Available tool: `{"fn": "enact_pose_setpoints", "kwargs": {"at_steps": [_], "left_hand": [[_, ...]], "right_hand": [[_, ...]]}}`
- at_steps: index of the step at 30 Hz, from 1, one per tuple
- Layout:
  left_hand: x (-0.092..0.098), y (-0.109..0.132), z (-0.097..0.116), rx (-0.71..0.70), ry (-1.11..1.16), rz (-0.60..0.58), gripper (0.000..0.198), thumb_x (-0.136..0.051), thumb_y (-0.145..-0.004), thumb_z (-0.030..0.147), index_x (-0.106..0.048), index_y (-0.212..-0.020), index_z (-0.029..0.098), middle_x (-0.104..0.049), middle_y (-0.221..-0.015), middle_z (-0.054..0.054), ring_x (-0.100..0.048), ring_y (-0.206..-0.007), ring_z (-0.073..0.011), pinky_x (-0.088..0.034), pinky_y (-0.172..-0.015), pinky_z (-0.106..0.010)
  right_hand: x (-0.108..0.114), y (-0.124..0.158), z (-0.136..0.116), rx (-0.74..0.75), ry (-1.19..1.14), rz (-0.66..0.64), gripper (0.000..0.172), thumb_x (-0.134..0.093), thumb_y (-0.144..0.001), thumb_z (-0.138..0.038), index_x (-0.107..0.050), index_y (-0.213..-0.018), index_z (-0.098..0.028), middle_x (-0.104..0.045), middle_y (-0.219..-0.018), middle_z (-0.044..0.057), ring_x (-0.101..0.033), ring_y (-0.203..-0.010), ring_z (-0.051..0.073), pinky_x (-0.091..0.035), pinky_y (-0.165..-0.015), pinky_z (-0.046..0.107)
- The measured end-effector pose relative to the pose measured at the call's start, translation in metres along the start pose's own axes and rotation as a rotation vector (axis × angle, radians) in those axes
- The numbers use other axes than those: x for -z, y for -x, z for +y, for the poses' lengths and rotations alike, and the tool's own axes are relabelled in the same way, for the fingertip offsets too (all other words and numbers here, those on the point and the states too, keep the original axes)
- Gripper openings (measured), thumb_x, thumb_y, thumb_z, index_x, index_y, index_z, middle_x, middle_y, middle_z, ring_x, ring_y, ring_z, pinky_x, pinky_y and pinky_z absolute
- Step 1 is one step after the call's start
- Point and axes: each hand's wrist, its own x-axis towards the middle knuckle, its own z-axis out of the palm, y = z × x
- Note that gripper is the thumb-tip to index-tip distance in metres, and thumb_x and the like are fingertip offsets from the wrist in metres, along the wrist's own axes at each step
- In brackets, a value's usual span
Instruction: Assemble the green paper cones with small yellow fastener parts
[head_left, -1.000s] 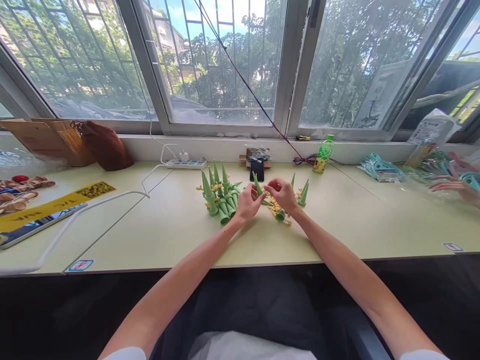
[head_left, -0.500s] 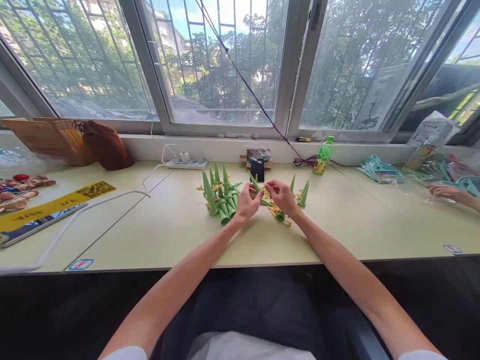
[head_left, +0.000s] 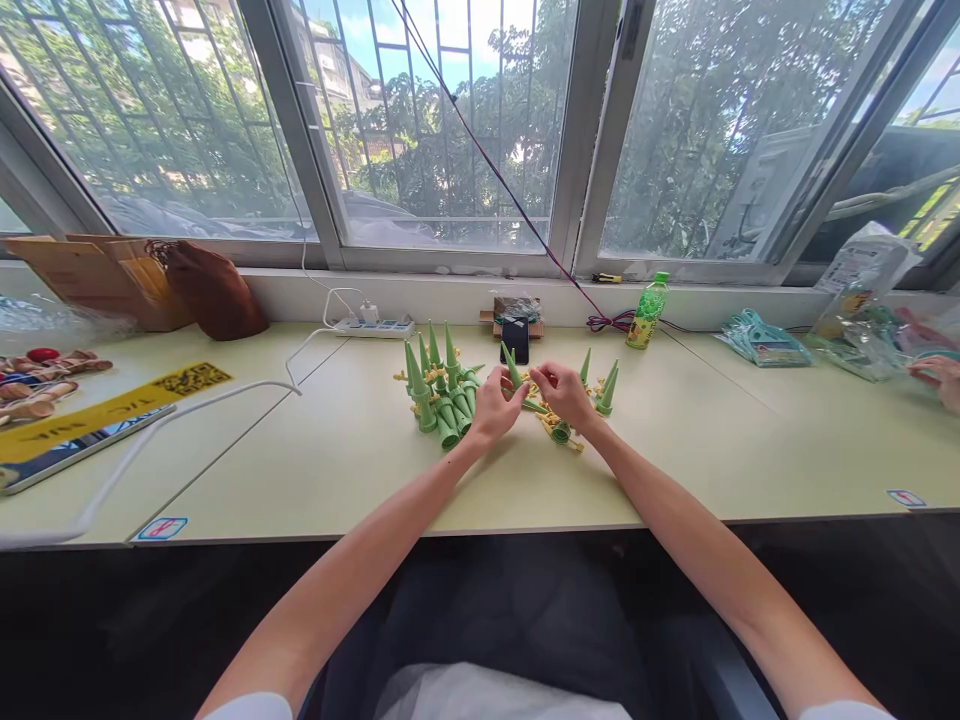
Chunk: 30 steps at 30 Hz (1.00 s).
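Note:
My left hand (head_left: 496, 406) is closed around a green plastic watering spike (head_left: 511, 366), its pointed tip up and leaning left. Close beside it, my right hand (head_left: 564, 395) has thumb and fingers pinched together at the spike's side. What lies between those fingertips is too small to make out. Left of my hands, several green spikes with small yellow valves (head_left: 451, 374) stand or lie in a group. More spikes (head_left: 608, 388) and loose yellow valve pieces (head_left: 546, 421) lie around and behind my right hand, partly hidden by it.
A phone (head_left: 514, 341) leans against a small box behind my hands. A green bottle (head_left: 648, 311) stands back right. On the left are a power strip (head_left: 386, 328), a white cable (head_left: 217, 400) and a brown bag (head_left: 214, 290). Another person's hand (head_left: 941, 375) is at the far right.
The spike in my left hand has tipped slightly to the right. My hands have barely moved. The other person's hand has drawn back toward the right edge.

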Motion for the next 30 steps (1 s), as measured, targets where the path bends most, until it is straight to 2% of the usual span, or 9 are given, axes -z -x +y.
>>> {"fn": "enact_pose_setpoints", "kwargs": {"at_steps": [13,23,30], "left_hand": [[0.0021,-0.0002,0.0027,-0.001,0.001,-0.009,0.029,-0.07,-0.08,0.039,-0.051,-0.088,0.018,-0.06,-0.083,-0.002,-0.056,-0.056,-0.0093,-0.045,-0.051,-0.022],[0.0031,-0.0031,0.0028,0.027,0.025,0.042,0.026,-0.068,-0.081,0.038,-0.052,-0.087,0.018,-0.063,-0.084,-0.004,-0.059,-0.058,-0.0104,-0.047,-0.048,-0.021],[0.0029,-0.0009,0.0019,0.059,0.054,-0.025,0.031,-0.065,-0.083,0.034,-0.05,-0.106,0.02,-0.059,-0.091,-0.003,-0.054,-0.044,-0.0048,-0.042,-0.035,-0.016]], "right_hand": [[0.0002,-0.0003,-0.0028,0.033,0.086,0.003,0.05,-0.043,-0.091,-0.06,-0.045,-0.061,-0.02,-0.04,-0.051,-0.003,-0.034,-0.052,0.011,-0.028,-0.053,0.026],[-0.0027,0.0014,-0.0049,0.061,0.044,-0.046,0.043,-0.048,-0.089,-0.056,-0.061,-0.072,-0.018,-0.057,-0.061,0.001,-0.042,-0.055,0.013,-0.034,-0.056,0.026],[-0.0026,0.001,-0.0029,0.056,0.058,-0.027,0.037,-0.049,-0.089,-0.047,-0.062,-0.07,-0.018,-0.056,-0.059,0.001,-0.041,-0.054,0.013,-0.034,-0.055,0.027]]}}
